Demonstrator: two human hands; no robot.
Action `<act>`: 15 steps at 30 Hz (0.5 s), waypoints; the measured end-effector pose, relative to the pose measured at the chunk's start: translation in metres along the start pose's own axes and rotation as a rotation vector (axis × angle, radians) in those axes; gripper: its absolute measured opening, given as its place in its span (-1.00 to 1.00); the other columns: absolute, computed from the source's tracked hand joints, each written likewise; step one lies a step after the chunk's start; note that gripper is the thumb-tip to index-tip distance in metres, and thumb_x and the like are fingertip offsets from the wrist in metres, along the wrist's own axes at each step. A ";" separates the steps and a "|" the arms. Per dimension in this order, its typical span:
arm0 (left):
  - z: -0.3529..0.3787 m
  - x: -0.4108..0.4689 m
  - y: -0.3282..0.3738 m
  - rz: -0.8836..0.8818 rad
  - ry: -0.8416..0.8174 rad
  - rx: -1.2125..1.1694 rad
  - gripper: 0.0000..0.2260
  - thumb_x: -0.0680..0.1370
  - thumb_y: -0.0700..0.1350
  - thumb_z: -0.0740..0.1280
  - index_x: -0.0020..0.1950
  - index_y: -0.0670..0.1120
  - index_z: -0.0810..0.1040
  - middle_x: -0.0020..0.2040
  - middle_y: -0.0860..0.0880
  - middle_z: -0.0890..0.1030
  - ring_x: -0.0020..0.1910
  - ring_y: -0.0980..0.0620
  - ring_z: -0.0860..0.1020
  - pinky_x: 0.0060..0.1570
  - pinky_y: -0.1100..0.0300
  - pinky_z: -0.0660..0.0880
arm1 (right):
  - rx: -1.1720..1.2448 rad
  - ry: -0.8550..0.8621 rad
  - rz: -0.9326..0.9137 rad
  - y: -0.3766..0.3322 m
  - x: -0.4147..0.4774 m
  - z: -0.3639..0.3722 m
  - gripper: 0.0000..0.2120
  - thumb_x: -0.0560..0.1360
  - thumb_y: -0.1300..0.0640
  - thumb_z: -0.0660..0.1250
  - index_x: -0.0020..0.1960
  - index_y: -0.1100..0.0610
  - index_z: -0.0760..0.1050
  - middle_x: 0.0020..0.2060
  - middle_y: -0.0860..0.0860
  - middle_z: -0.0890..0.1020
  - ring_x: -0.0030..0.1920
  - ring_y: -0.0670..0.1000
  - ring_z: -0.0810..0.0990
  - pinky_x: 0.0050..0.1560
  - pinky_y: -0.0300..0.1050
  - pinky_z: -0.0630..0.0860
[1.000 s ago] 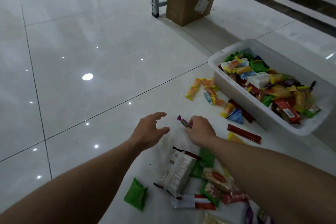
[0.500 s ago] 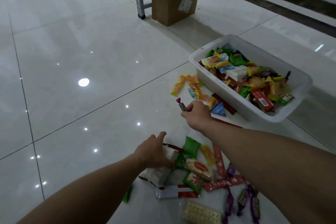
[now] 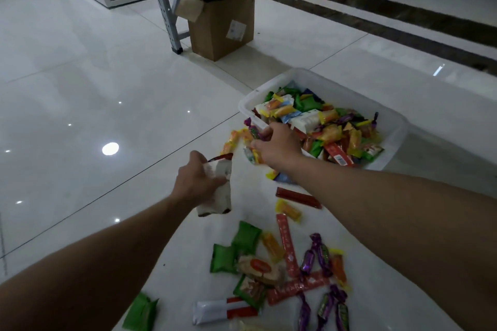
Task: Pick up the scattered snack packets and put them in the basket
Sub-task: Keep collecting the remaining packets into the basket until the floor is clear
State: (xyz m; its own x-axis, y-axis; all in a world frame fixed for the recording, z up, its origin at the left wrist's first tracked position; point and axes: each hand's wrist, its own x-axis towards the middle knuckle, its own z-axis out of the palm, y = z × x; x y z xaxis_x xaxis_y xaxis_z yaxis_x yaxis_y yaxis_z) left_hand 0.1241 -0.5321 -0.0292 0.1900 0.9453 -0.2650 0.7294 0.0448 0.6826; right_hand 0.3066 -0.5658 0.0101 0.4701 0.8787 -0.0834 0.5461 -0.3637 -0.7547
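Observation:
A white plastic basket (image 3: 309,76) filled with several colourful snack packets sits on the floor at centre right. My right hand (image 3: 278,146) pinches a small purple-wrapped candy (image 3: 252,130) at the basket's near left rim. My left hand (image 3: 197,181) grips a white packet with dark red ends (image 3: 220,196), lifted above the floor left of the basket. Several packets lie scattered on the floor below: green pouches (image 3: 246,236), red sticks (image 3: 286,244), purple candies (image 3: 320,252) and a white-and-red bar (image 3: 223,310).
More orange and yellow packets (image 3: 232,140) lie against the basket's left side. A cardboard box (image 3: 220,32) and a grey metal rack leg (image 3: 166,8) stand behind. A lone green pouch (image 3: 141,313) lies at the bottom left. Glossy white floor tiles stretch to the left.
My left hand has closed on the white packet and lifted it off the floor. My right hand has carried the purple candy up to the basket's rim.

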 end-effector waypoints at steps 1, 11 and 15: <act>0.004 0.005 0.014 0.017 0.012 -0.039 -0.53 0.39 -0.02 0.51 0.11 -0.06 0.30 0.03 -0.16 0.51 -0.03 -0.15 0.54 -0.07 -0.07 0.59 | -0.001 0.040 0.008 0.001 0.005 -0.010 -0.86 0.45 0.07 0.42 -0.10 0.09 0.48 -0.15 -0.01 0.56 -0.12 0.01 0.51 -0.13 -0.14 0.41; 0.051 0.047 0.153 0.204 0.020 -0.150 -0.57 0.41 0.07 0.48 0.16 0.00 0.38 0.08 -0.05 0.48 -0.01 -0.08 0.55 -0.11 0.01 0.60 | 0.077 0.318 0.244 0.056 0.058 -0.115 -0.89 0.44 0.10 0.42 -0.09 0.13 0.59 -0.20 0.04 0.61 -0.16 0.05 0.59 -0.17 -0.13 0.50; 0.079 0.061 0.191 0.244 -0.005 -0.157 -0.57 0.45 0.03 0.46 0.25 -0.01 0.42 0.04 0.01 0.42 -0.06 -0.02 0.49 -0.24 0.15 0.54 | 0.121 0.372 0.306 0.079 0.075 -0.133 -0.91 0.43 0.09 0.43 -0.12 0.11 0.61 -0.19 0.03 0.64 -0.18 0.03 0.61 -0.19 -0.15 0.50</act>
State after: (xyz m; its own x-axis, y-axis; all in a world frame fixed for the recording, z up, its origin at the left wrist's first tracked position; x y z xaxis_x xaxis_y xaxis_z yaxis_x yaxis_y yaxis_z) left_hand 0.3270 -0.4918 0.0313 0.3510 0.9326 -0.0835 0.5514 -0.1338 0.8234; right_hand 0.4768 -0.5696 0.0306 0.8242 0.5588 -0.0917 0.2700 -0.5300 -0.8039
